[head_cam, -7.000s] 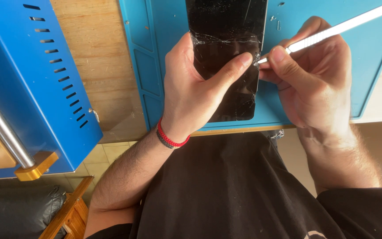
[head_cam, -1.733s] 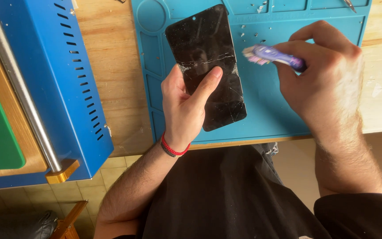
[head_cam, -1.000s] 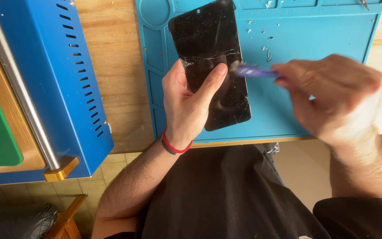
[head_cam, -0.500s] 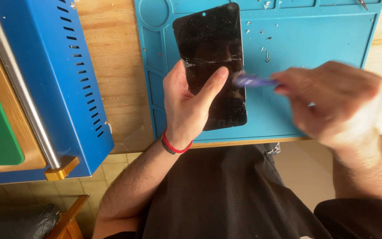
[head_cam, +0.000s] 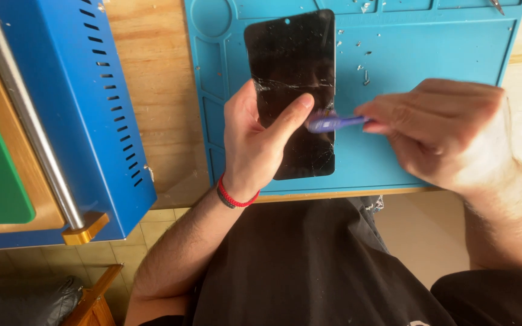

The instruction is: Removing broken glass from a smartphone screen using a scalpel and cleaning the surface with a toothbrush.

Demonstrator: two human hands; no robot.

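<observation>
Blue metal housing (head_cam: 86, 108) with slotted vents sits on the wooden counter (head_cam: 152, 72), well left of the left hand (head_cam: 255, 145), whose grip pins a cracked black phone screen (head_cam: 294, 78) onto the blue mat (head_cam: 430, 54). The right hand (head_cam: 448, 133) pinches a purple tool (head_cam: 333, 124), tip touching the glass.

A black phone screen (head_cam: 291, 78) veined with pale cracks lies on a bright blue mat (head_cam: 430, 54), beside a purple tool (head_cam: 333, 124), a red-and-black wristband (head_cam: 235, 196) and a blue slotted machine (head_cam: 92, 102).
</observation>
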